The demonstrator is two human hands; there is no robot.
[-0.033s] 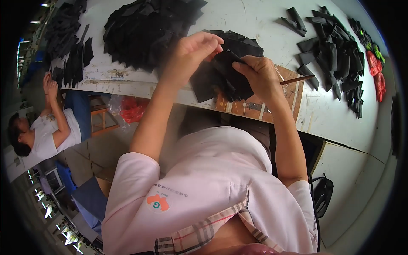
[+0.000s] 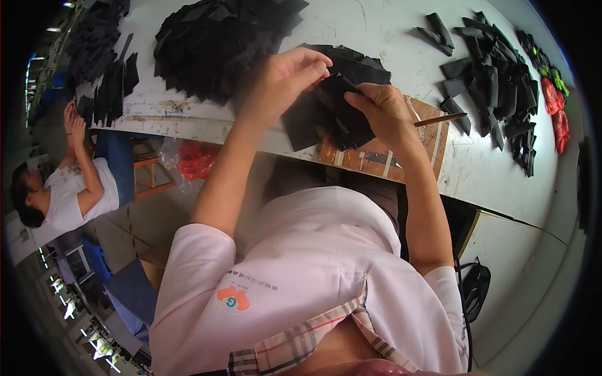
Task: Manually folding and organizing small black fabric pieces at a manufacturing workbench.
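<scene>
My right hand is closed on a folded black fabric piece, thumb on top, over the near edge of the table. A thin brown stick points out to the right from behind that hand; I cannot tell whether the hand holds it. My left hand is closed, with thumb and fingers pinched together beside the piece's upper corner. What the pinch holds, if anything, is too small to make out. More black pieces lie behind and under both hands, partly on a worn brown board.
A large heap of black pieces lies to the left on the white table. Another black pile lies to the right, near red bundles. At far left a person sits beside a red plastic bag.
</scene>
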